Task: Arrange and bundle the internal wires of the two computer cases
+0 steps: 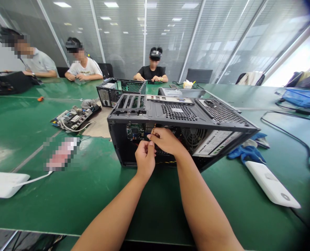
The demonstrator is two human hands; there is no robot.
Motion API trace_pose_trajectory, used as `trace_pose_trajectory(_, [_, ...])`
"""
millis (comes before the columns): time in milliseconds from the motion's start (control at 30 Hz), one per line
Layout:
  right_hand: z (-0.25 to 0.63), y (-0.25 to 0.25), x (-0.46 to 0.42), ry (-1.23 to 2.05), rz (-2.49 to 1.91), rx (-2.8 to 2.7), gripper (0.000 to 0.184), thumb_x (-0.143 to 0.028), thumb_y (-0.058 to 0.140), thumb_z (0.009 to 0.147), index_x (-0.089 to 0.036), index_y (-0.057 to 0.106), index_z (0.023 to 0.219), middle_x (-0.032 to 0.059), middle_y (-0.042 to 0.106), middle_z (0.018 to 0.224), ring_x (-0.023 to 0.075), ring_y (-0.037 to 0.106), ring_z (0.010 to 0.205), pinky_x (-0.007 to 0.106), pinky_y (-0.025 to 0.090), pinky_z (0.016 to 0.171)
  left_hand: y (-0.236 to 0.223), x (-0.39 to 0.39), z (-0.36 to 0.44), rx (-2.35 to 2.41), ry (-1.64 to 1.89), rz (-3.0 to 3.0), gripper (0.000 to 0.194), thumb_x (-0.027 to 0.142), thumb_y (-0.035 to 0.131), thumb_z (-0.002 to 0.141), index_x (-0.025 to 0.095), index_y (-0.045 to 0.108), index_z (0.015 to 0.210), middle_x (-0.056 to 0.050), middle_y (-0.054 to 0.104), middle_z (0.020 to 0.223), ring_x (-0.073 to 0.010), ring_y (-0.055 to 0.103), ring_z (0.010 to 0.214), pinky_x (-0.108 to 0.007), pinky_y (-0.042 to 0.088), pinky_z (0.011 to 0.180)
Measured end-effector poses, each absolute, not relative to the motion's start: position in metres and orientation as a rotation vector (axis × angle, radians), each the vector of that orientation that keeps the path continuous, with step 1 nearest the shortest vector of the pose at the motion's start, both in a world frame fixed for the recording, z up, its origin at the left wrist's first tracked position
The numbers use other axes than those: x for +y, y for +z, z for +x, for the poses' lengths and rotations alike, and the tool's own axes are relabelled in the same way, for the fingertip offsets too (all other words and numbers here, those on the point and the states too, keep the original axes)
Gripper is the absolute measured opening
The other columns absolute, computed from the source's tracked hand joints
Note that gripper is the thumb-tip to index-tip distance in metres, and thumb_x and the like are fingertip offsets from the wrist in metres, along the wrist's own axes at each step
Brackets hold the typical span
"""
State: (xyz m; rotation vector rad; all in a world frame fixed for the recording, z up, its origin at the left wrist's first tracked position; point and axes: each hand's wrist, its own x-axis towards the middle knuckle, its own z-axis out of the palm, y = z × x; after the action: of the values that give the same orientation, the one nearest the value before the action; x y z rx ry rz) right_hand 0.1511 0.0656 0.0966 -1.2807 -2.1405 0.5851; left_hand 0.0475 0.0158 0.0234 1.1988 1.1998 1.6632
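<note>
A black computer case (pixel 155 113) lies in front of me on the green table, its open side towards me. Both my hands are at that opening. My right hand (pixel 168 140) is pinched around a thin yellow-and-black cable (pixel 153 129). Just below it, my left hand (pixel 145 158) has its fingers curled and thumb pressed to them; what they grip is hidden. The fingertips of the two hands nearly meet. Behind them a circuit board (pixel 135 130) shows inside the case, and to the right is the power supply (pixel 212 141) with its fan grille and white label.
A motherboard (pixel 75 116) rests on cardboard (pixel 100 123) to the left. White power banks (pixel 272 184) lie on both sides, with blue gloves (pixel 246 153) by the right one. Another open case (pixel 120 89) stands behind. Several people sit across the table (pixel 92 195).
</note>
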Motion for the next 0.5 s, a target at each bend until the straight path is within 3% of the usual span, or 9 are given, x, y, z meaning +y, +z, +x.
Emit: trace_pose_trajectory(500, [0.1473,0.0984,0.0633,0.596,-1.296,-2.134,0.027,-0.030,0.054,0.089,-0.019,0.050,0.065,-0.0020,0.054,0.061,0.0115,0.045,0.058,0.026,0.027,0.058,0.0245,0.0145,0.0461,1.167,1.669,1.162,0.032,0.047,0.056,0.092,0.019,0.052,0.077,0.003,0.055,0.061,-0.0096,0.053,0.053,-0.020,0.043,0.052])
